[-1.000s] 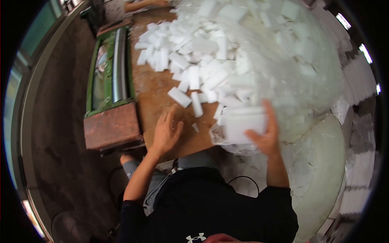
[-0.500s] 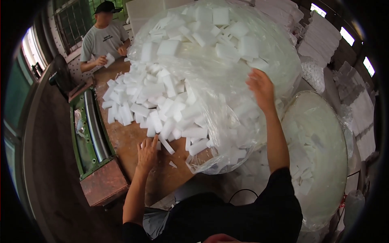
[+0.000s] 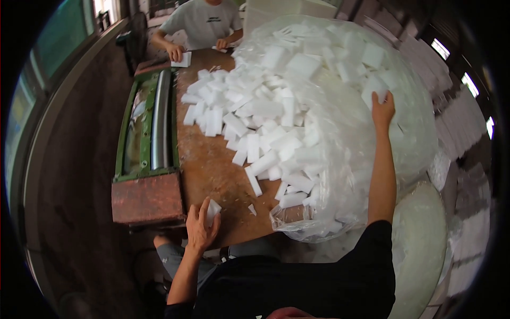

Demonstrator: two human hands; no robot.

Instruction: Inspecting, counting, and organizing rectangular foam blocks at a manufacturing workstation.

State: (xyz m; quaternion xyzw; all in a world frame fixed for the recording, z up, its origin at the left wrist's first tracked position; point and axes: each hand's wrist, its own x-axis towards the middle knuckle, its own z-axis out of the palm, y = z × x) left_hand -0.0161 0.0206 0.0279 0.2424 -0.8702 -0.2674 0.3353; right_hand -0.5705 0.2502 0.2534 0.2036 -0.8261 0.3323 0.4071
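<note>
My left hand (image 3: 200,232) is closed around a small white foam block (image 3: 213,210), held by the near left corner of the brown table (image 3: 204,165). Up at the large clear plastic bag (image 3: 340,127), my right hand (image 3: 383,111) grips a squarish white foam block (image 3: 374,87) between thumb and fingers. More foam blocks fill the bag. From its mouth a heap of white foam pieces (image 3: 265,109) spills over the tabletop. One thin foam strip (image 3: 253,182) lies at the heap's near edge, and a small foam scrap (image 3: 252,209) sits closer to me.
Along the table's left side stands a machine with a green frame (image 3: 130,127) and a steel roller (image 3: 161,119). Across the table, a person in a grey shirt (image 3: 204,24) holds a foam piece (image 3: 183,60). A second plastic bag (image 3: 419,234) stands at my right.
The view has turned left. My left hand has drawn back from the heap toward the near left corner with a foam block. My right hand, empty before, now grips a block at the bag.
</note>
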